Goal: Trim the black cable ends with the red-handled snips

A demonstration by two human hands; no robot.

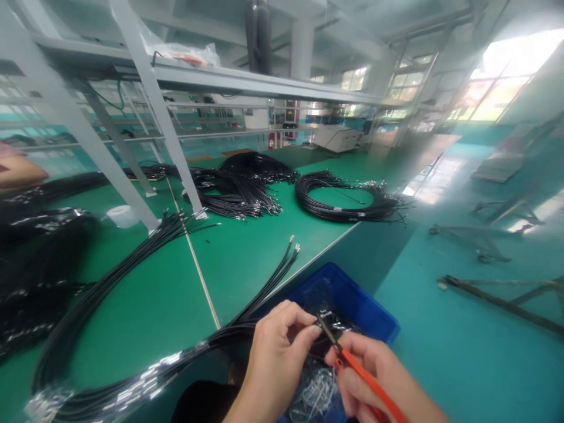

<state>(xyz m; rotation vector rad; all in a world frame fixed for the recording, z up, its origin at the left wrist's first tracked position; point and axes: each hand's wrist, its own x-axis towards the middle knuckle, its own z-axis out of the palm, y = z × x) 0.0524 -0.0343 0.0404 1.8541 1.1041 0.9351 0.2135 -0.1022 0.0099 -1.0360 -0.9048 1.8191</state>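
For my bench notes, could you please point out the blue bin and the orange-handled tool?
Blue bin (pixel 363 306): head view, on its inner wall.
Orange-handled tool (pixel 371 383): head view, on its handle.

Left grip (pixel 277 343) pinched, thumb (pixel 308 339) near forefinger (pixel 302 314) — right grip (pixel 379 359) just beside it, curled.

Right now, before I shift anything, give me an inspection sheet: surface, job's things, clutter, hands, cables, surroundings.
Surface: green tabletop with a pale seam.
Job's things: orange-handled tool, tip beside a small dark piece, too small to identify.
Clutter: white object near a shelf post; blue bin at the table edge, holding pale scraps.
Hands: left hand pinches the small piece; right hand grips the tool.
Cables: black bundles, several on the table, one coiled.
Surroundings: overhead shelf; bright windows; another person's arm, far left.
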